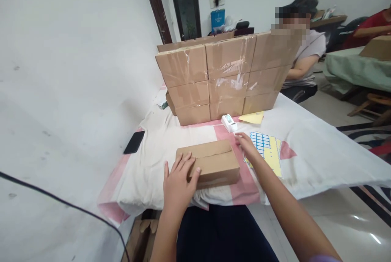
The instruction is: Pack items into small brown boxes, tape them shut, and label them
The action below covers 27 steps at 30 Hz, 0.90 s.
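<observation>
A closed brown cardboard box (215, 160) lies in front of me near the table's front edge. My left hand (180, 176) rests on its left end with the fingers spread. Beyond the box's right end is my right hand (246, 146), its fingers stretched forward, apart from the box. Just past those fingertips stands a small white device with a little screen (229, 123). To the right of my right hand lie yellow sheets with blue-framed labels (265, 150), partly covered by my forearm.
A taped stack of cardboard boxes (227, 76) stands across the table's far side. A black phone (134, 142) lies by the left wall, and a yellow paper (252, 117) near the stack. Behind it sits a person (305, 58). A black cable (61, 201) hangs at lower left.
</observation>
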Each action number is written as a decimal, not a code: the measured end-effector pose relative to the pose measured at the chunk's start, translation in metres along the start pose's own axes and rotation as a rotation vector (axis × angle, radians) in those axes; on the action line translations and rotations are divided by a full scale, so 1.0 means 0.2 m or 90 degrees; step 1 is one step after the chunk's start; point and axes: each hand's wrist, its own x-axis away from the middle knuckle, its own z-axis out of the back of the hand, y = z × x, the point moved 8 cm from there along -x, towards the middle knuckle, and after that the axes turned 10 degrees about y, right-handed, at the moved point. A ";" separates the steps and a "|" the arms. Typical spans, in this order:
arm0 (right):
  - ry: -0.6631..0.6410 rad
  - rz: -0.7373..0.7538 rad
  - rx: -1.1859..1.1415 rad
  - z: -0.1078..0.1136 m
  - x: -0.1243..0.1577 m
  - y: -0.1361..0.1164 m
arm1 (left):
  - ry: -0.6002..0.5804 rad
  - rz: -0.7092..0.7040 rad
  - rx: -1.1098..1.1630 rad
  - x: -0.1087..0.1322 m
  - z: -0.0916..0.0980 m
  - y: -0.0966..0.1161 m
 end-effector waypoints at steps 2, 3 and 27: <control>0.014 -0.022 0.015 -0.01 -0.14 -0.06 | 0.012 0.003 -0.018 -0.01 0.00 0.02; 0.017 -0.034 0.024 -0.02 -0.21 -0.09 | 0.017 0.002 -0.024 -0.01 0.00 0.03; -0.021 -0.253 0.017 -0.21 -0.39 -0.18 | 0.064 0.005 -0.024 0.06 0.02 0.05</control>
